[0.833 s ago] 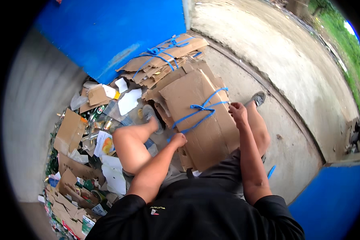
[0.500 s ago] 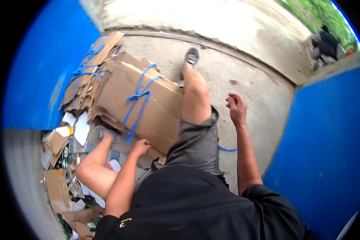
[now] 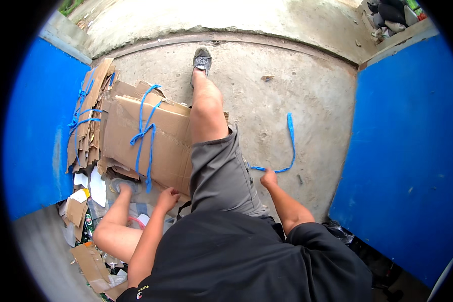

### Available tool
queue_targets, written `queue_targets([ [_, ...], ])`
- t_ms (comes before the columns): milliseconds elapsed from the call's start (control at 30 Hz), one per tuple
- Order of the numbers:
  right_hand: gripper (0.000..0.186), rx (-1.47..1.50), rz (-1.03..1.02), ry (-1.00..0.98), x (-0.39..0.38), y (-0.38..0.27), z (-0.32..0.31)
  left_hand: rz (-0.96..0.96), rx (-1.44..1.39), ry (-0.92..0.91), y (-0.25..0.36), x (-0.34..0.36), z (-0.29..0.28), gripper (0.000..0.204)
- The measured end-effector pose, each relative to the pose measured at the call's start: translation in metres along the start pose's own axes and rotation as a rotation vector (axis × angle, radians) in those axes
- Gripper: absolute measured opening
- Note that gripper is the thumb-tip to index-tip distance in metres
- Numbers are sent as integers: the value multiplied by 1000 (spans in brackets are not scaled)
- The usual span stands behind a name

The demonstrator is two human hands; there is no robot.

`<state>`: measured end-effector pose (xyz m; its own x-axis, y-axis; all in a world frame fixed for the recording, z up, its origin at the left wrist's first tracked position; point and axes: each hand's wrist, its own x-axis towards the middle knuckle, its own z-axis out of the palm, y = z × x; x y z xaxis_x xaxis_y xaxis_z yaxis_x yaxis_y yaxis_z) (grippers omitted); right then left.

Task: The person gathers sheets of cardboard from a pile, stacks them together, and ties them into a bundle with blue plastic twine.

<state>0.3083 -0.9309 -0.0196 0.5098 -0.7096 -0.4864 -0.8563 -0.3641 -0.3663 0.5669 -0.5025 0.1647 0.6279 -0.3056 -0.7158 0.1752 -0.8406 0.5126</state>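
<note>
A flat stack of brown cardboard (image 3: 173, 138), tied with a blue plastic strap (image 3: 145, 132), leans beside my stretched-out leg. My left hand (image 3: 168, 199) is close to the lower edge of this bundle, its fingers curled; whatever they may hold cannot be made out. My right hand (image 3: 269, 177) is low on the other side of the leg, closed on a loose blue strap (image 3: 292, 146). From the hand, one part of that strap curves away to the right and up, while a short end reaches toward my shorts.
A second tied cardboard bundle (image 3: 88, 121) stands against the left blue panel (image 3: 40, 126). Scraps of cardboard (image 3: 91, 264) and paper lie at the lower left. Another blue panel (image 3: 402, 146) borders the concrete floor (image 3: 317, 100) on the right. Dark items (image 3: 390, 15) are piled outside.
My right hand has come down and inward from its raised place and closed on the loose blue strap, more of which now shows. My left hand stays curled by the bundle; the view has shifted.
</note>
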Motion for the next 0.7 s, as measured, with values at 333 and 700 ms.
queue_targets([
  [333,27,-236,-161,-49,35,-85,-31,-42,2,-40,41,-28,14,37],
  [700,15,60,-275,-84,42,-98,5,378,266,214,147,-23,5,34],
])
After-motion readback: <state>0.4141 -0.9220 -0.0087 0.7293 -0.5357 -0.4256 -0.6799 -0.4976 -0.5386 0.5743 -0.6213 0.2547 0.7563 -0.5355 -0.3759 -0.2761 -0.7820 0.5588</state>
